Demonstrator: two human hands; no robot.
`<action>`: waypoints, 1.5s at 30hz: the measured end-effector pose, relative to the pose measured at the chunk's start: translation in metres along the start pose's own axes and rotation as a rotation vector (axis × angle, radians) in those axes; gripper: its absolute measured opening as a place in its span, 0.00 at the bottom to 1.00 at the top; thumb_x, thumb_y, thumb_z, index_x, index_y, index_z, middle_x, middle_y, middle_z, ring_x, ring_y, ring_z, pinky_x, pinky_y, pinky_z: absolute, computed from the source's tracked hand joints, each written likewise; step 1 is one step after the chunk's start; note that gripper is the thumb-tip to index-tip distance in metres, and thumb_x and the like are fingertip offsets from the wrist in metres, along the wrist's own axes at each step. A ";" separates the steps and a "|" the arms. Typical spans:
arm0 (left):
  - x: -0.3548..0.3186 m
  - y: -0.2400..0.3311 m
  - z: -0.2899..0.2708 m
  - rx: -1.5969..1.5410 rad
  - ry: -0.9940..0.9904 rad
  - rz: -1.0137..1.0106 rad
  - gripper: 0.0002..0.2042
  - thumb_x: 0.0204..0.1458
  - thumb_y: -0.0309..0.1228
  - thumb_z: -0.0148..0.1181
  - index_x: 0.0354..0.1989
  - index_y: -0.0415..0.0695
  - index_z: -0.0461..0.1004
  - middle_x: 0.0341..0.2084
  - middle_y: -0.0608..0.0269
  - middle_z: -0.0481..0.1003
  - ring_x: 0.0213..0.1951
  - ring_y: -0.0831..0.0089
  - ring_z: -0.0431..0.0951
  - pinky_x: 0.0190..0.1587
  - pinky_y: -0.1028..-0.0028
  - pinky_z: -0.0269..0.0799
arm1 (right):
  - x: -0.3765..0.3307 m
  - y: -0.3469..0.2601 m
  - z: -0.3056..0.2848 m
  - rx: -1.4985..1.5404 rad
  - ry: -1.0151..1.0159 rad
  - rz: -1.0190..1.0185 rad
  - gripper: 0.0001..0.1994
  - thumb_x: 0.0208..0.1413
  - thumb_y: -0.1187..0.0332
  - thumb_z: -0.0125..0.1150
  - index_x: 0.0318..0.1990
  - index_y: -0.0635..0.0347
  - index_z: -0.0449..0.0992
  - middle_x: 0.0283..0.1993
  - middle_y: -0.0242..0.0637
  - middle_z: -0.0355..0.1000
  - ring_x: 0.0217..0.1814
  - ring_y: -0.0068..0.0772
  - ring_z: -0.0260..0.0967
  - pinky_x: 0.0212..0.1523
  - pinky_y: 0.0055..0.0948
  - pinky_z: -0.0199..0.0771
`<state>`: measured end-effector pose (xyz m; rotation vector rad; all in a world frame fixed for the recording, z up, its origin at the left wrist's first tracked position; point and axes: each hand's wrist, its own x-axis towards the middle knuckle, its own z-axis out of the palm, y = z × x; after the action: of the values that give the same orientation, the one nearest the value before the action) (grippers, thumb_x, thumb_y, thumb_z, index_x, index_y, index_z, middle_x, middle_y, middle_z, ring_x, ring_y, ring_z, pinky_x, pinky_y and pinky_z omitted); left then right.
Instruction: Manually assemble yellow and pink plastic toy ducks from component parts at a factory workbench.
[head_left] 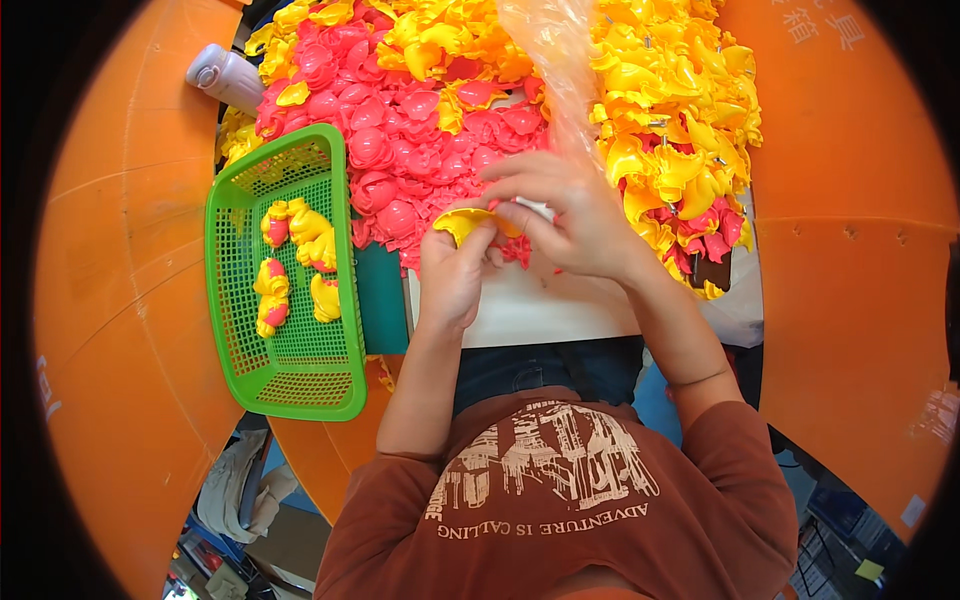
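Note:
Over the near edge of the white work surface (pixel 540 312), my left hand (pixel 450 275) pinches a curved yellow plastic piece (pixel 458 222) between thumb and fingers. My right hand (pixel 580 215) reaches in from the right, its fingers bent against the same piece. Something small and white (pixel 540 209) shows between the right fingers and palm; its kind is hidden. Small red bits (pixel 517 250) lie beneath the hands. Just beyond them spreads a heap of glossy pinkish-red shell-shaped plastic pieces (pixel 385 150).
A green mesh basket (pixel 352 300) stands at left, holding several yellow-and-red joined pieces (pixel 312 240). Yellow plastic pieces (pixel 670 80) are piled at the right and back. Clear plastic film (pixel 555 60) hangs over the middle. A pale bottle (pixel 228 80) stands back left; orange panels (pixel 130 260) flank both sides.

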<state>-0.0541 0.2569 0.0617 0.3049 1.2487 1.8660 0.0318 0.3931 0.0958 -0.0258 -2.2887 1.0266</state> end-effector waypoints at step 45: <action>0.005 -0.009 0.004 0.548 0.178 0.353 0.09 0.51 0.23 0.54 0.41 0.34 0.69 0.29 0.58 0.74 0.25 0.75 0.74 0.26 0.76 0.70 | 0.007 0.005 0.005 0.771 0.177 0.688 0.05 0.45 0.77 0.63 0.32 0.63 0.77 0.25 0.26 0.70 0.24 0.11 0.61 0.24 0.13 0.59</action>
<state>-0.0500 0.2652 0.0544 0.7015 1.9276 1.8320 0.0222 0.3950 0.0937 -0.5849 -1.6000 2.0956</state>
